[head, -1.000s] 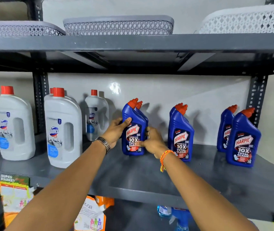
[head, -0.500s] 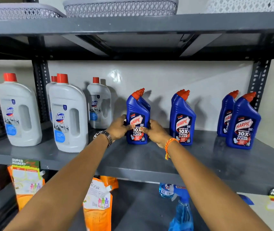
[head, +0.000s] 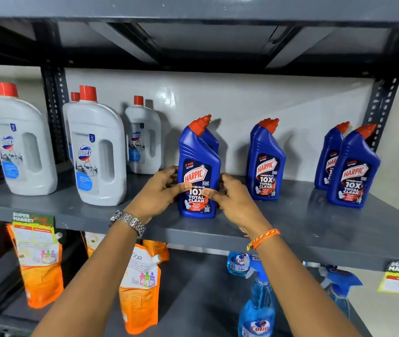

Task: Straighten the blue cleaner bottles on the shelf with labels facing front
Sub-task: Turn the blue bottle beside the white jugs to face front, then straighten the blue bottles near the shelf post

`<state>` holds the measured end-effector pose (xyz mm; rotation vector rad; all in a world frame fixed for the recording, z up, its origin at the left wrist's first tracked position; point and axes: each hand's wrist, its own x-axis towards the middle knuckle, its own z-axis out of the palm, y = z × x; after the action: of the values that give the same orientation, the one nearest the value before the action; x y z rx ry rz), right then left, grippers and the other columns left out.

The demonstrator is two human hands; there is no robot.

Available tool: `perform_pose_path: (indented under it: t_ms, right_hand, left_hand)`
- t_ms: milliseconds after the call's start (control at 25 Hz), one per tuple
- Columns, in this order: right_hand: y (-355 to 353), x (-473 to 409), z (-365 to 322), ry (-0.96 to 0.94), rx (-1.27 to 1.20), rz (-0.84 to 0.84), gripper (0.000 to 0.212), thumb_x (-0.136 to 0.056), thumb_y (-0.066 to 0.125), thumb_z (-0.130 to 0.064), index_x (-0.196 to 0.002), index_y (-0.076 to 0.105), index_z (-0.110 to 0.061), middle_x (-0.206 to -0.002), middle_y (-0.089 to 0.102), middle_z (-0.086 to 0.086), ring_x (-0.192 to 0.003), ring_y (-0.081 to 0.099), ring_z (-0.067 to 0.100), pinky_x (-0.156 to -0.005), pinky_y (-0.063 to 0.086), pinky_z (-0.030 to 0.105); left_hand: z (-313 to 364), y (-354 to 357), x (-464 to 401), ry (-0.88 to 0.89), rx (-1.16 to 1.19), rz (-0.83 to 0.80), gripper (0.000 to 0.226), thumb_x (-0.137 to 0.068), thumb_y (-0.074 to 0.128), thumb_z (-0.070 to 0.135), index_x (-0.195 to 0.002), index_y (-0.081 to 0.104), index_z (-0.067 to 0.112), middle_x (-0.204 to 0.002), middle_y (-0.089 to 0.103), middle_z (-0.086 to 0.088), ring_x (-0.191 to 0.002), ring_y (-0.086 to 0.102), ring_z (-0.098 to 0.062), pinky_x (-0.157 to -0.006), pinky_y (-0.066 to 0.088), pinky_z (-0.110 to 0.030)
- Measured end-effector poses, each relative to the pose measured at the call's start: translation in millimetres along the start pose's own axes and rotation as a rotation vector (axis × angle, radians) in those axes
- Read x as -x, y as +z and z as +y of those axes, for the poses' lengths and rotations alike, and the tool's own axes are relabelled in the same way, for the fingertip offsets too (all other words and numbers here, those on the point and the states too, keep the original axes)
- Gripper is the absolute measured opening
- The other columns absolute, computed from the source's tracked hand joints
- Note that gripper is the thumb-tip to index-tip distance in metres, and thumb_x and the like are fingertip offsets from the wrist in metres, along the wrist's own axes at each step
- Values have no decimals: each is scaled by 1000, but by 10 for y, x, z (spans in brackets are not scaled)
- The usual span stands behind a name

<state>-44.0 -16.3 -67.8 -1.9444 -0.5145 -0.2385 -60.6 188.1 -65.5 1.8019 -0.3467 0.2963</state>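
Note:
A blue Harpic bottle (head: pixel 197 166) with a red cap stands upright on the grey shelf (head: pixel 298 222), its label facing me. My left hand (head: pixel 157 194) grips its left side and my right hand (head: pixel 233 199) grips its right side, thumbs on the label. A second blue bottle (head: pixel 212 139) stands close behind it, mostly hidden. To the right stands another pair of blue bottles (head: pixel 265 164), one behind the other. At the far right a front bottle (head: pixel 354 171) partly covers a rear one (head: pixel 328 159). All visible labels face front.
White Domex bottles (head: pixel 96 152) with red caps stand on the shelf's left part. The upper shelf (head: pixel 193 10) hangs low overhead. Below are orange refill pouches (head: pixel 137 288) and blue spray bottles (head: pixel 258 307). A dark upright post (head: pixel 383 105) stands at the right.
Both hands have slid the held bottle forward toward the shelf's front edge, and my view has moved closer and lower. The other bottles have not moved.

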Motion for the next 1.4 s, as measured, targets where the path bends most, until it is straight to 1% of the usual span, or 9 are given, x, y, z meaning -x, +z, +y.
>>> perform_pose_path:
  t_ms: [160, 280, 440, 520, 680, 760, 960, 1200, 1400]
  right_hand:
    - [16, 15, -44, 15, -4, -12, 49, -90, 73, -28, -132, 58, -8, -131, 71, 11, -115, 71, 24, -96, 61, 47]
    - [-31, 66, 28, 32, -33, -50, 50, -89, 74, -28, -131, 56, -10, -127, 72, 6, -113, 71, 19, -91, 61, 31]
    - [-696, 29, 241, -41, -75, 500, 48, -81, 83, -25, -119, 53, -21, -108, 69, 3, -98, 71, 19, -72, 50, 8]
    - [-1129, -109, 358, 12, -36, 635, 62, -80, 84, -21, -130, 46, -15, -119, 57, 4, -107, 62, 20, -83, 51, 14]
    - [-1414, -410, 541, 247, -246, 248, 64, -90, 72, -9, -145, 40, 0, -141, 54, 14, -127, 55, 27, -99, 52, 41]
    - [-1455, -486, 626, 253, -307, 166, 51, -95, 63, 0, -142, 43, 5, -144, 55, 28, -133, 56, 41, -104, 52, 54]
    - [-1564, -326, 604, 231, -260, 157, 42, -97, 60, -3, -137, 46, 1, -142, 55, 25, -132, 57, 42, -106, 49, 63]
    - [-1526, 333, 592, 53, -202, 109, 27, -92, 70, -15, -116, 59, -22, -116, 72, -2, -100, 75, 9, -68, 63, 25]
    - [-1493, 545, 539, 7, -192, 151, 25, -93, 69, -15, -113, 58, -24, -122, 69, -1, -110, 70, 15, -83, 64, 37]
  left_hand:
    - [66, 13, 46, -51, -11, 10, 44, -93, 67, 16, -135, 56, 16, -120, 73, -7, -116, 70, -27, -92, 61, -45]
    - [133, 94, 205, -36, -63, 87, 60, -92, 68, 17, -147, 43, 16, -128, 67, -3, -122, 65, -24, -103, 54, -48]
    - [336, 478, 516, 392, -132, 674, 38, -91, 69, 22, -126, 56, 25, -112, 67, 12, -105, 66, -5, -91, 54, -21]
    - [494, 897, 444, 429, -78, 479, 33, -90, 65, 14, -119, 58, 25, -105, 71, 11, -96, 70, -4, -80, 53, -10]
    - [640, 1657, -276, -31, -353, -6, 63, -87, 70, 13, -140, 37, 7, -134, 60, -13, -114, 65, -22, -94, 54, -28]
    - [624, 1770, -661, -170, -393, -1, 76, -82, 77, 11, -143, 32, 3, -137, 58, -17, -125, 60, -34, -103, 52, -41]
    - [452, 1759, -876, -125, -370, -16, 66, -75, 85, 11, -133, 56, 6, -131, 69, -13, -122, 65, -31, -105, 52, -44]
    - [271, 1604, -343, -22, -160, -55, 57, -72, 87, 8, -120, 60, 24, -114, 73, 3, -110, 70, -17, -97, 57, -36]
    - [324, 1637, -153, -7, -140, -60, 57, -73, 86, 8, -123, 60, 21, -119, 73, -3, -111, 70, -19, -102, 55, -43]
